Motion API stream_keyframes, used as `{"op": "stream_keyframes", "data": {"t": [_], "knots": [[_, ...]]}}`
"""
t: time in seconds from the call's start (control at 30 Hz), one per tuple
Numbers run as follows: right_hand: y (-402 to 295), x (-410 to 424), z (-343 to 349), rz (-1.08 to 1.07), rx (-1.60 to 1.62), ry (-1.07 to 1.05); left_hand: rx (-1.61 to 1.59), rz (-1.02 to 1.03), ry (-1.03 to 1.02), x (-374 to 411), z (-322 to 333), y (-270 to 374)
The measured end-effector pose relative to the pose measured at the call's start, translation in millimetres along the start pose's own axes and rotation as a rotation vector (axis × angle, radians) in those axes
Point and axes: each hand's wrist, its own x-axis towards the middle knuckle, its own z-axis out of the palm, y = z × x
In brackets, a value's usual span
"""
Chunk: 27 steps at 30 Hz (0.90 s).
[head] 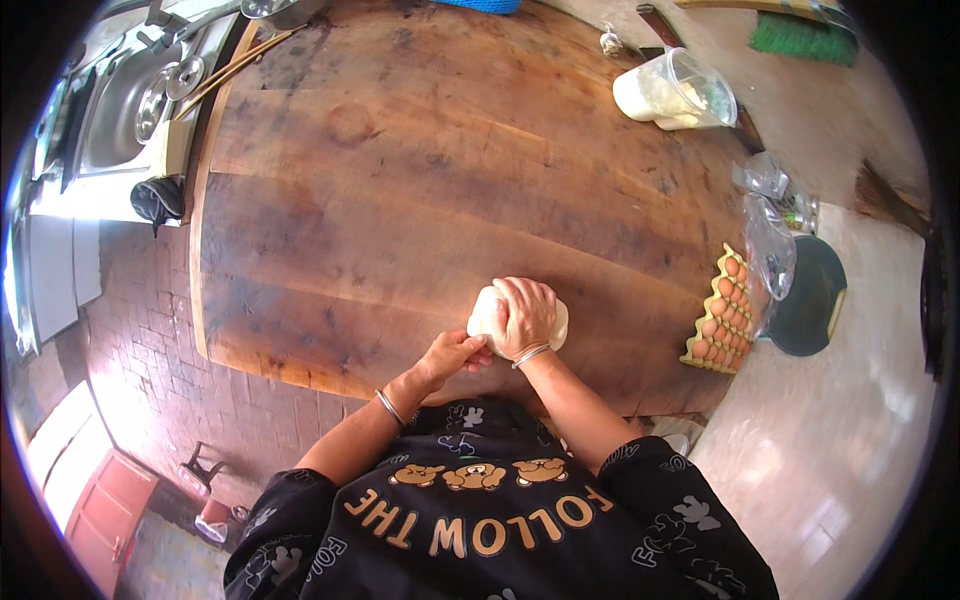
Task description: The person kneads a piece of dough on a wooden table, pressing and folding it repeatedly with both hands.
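Observation:
A pale lump of dough (486, 309) rests on the wooden tabletop (390, 225), close to its near edge. My right hand (528, 313) lies over the dough, its fingers curled around the far side and its palm covering the middle. At the dough's near left edge is my left hand (450, 352), thumb tip against or just beside it and fingers bent underneath. Whether those fingers pinch any dough cannot be made out. Each wrist wears a silver-coloured bangle.
To the right, a carton of brown eggs (718, 319) stands near clear plastic bags (769, 240). A clear plastic container (679, 94) with pale contents sits at the far right. Chopsticks (236, 67) lie at the far left, beside a steel sink (124, 120). A blue basket (480, 4) shows at the back.

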Motion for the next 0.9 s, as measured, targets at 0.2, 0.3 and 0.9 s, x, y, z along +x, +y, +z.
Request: {"op": "stream_keyframes", "data": {"t": [0.2,0.3,0.9], "knots": [[21,29,1,-0.013,0.092,-0.012,-0.121,0.049,0.106,4,16,4],[28,45,1,0.003,0.140,0.016,-0.142,0.100,0.159,8,26,9],[40,9,26,0.418,0.388,0.183,0.420,0.093,0.607,-9,67,45]]}}
